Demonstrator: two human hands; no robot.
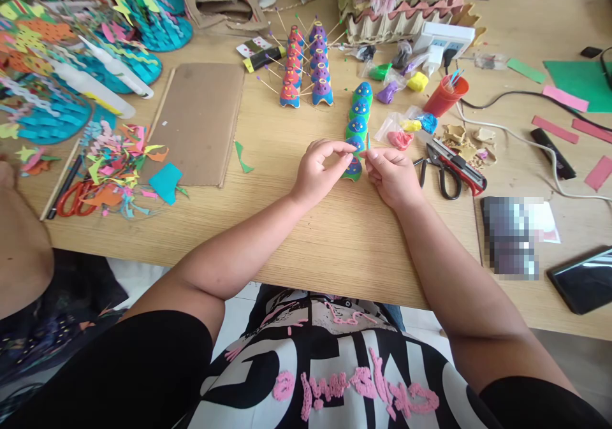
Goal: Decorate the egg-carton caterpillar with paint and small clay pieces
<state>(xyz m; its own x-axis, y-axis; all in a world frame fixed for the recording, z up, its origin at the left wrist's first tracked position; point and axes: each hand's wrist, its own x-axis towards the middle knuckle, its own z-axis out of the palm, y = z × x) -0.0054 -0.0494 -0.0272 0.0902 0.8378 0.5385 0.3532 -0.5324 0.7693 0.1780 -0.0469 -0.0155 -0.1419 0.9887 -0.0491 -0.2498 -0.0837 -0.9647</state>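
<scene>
My left hand (pixel 319 169) is closed in a pinch, thumb and forefinger together; whatever lies between the tips is too small to make out. Facing it, my right hand (pixel 393 173) pinches a thin blue stick (pixel 368 141) that points up. The fingertips of both hands nearly meet above the near end of a row of egg-carton cups painted blue and green (pixel 357 125), some with small smiling faces. My fingers partly cover the nearest cups. Farther back stand a row of red cups (pixel 289 93) and a row of purple cups (pixel 322 90), with thin ball-tipped sticks poking out.
Scissors (pixel 447 177) and a red utility knife (pixel 461 169) lie right of my right hand. Behind them are an orange cup (pixel 447 95) and bagged colored clay (pixel 417 83). Cardboard (pixel 203 123), paper scraps (pixel 119 161) and another person's arm (pixel 23 244) are at left.
</scene>
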